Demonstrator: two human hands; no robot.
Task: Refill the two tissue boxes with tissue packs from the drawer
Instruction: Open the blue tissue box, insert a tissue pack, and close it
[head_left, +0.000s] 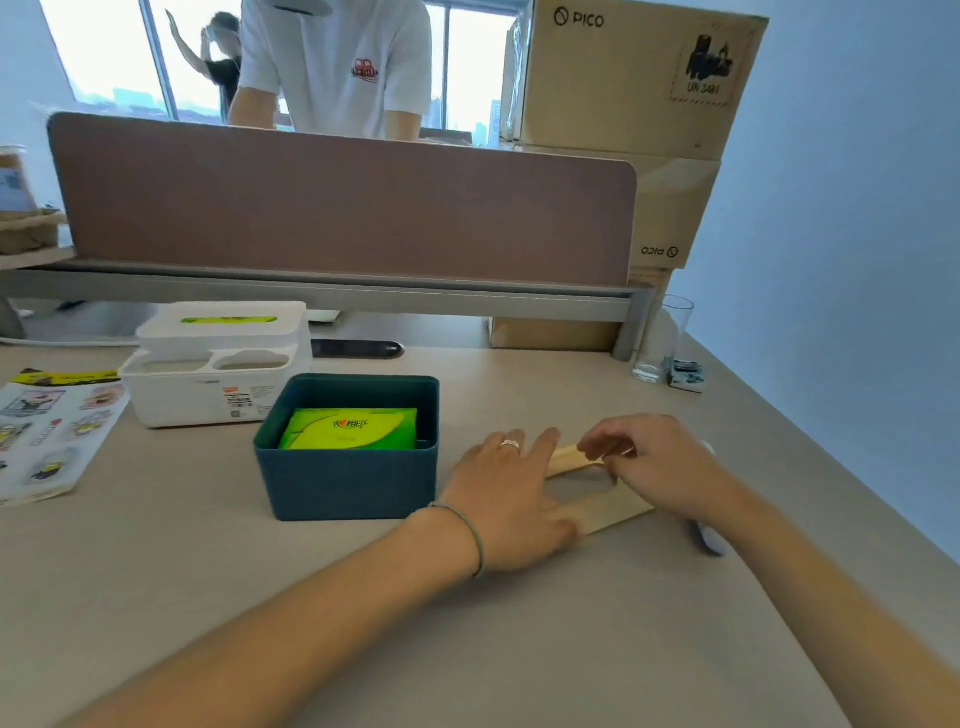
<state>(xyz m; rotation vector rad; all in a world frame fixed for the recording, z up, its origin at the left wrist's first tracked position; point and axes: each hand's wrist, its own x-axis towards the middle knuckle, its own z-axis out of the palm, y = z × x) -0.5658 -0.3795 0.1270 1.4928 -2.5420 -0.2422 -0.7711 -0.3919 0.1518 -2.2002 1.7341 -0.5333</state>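
Note:
A dark teal tissue box (348, 483) stands open in the middle of the desk with a green tissue pack (350, 428) lying inside. Behind it to the left is a white tissue box (218, 364) with its lid on, and green shows through the top slot. To the right of the teal box a wooden lid (618, 512) with an oval opening lies low over the desk. My left hand (511, 493) holds its left end, fingers spread on top. My right hand (654, 462) pinches its far edge.
A sticker sheet (52, 421) lies at the left edge. A drinking glass (665, 338) and a small toy (685, 374) stand at the back right. A brown partition (337, 208) and stacked cardboard boxes (634, 73) close off the back, with a person standing behind them.

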